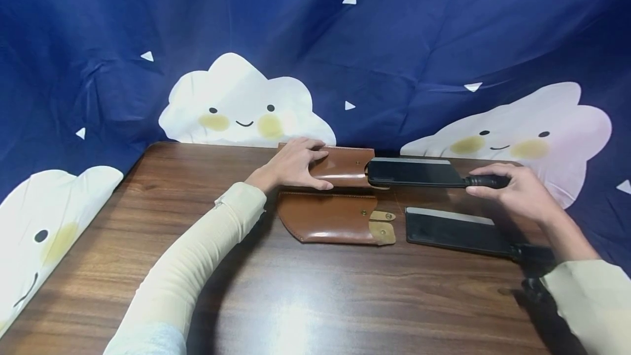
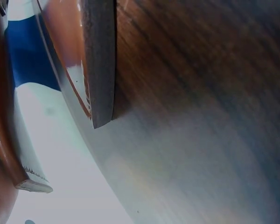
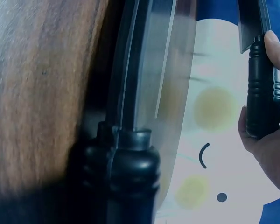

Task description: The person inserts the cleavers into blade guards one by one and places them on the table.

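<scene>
At the table's far edge, my left hand grips a brown leather knife sheath, thumb near its front edge. My right hand holds a black cleaver by its ridged handle. The blade's front end is at the sheath's mouth; how much is inside is hidden. In front lies a second brown sheath, its tan snap flaps unfastened. To its right is a second black cleaver, its handle large in the right wrist view. The left hand is not visible in the left wrist view.
The wood-grain table carries everything and shows a bright reflection at the front. Behind it hangs a blue curtain with white clouds. A small dark object lies near the right forearm.
</scene>
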Motion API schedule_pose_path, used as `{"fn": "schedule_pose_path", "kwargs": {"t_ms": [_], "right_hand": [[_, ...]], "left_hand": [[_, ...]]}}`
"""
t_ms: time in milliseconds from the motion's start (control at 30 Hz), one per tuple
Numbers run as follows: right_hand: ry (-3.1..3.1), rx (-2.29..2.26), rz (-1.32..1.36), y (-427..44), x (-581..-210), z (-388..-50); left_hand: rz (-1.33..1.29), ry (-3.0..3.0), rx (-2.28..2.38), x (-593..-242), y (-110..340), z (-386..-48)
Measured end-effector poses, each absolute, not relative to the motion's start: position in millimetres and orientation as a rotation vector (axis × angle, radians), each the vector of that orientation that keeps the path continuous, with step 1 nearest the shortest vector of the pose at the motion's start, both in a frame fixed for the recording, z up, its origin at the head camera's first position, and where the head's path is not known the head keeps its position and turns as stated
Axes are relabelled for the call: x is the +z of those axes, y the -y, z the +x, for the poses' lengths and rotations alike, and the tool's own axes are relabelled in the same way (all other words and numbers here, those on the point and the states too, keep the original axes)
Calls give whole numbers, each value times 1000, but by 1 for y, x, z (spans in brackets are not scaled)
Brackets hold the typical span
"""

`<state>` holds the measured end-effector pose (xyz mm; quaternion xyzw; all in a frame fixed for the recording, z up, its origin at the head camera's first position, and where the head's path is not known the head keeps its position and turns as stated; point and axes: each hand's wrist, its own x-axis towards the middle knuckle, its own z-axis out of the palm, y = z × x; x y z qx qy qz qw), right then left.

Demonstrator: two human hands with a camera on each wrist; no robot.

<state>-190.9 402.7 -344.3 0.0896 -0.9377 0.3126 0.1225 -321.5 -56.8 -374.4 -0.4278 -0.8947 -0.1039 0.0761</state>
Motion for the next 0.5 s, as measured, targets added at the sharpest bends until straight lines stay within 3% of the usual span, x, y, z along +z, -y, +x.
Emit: {"fn": "schedule_pose_path", "kwargs": {"t_ms": [500], "right_hand": [[2704,863,260,-396,-349,-188]], "left_hand": [[-1265,2671,-285,-373,57,-318]]}}
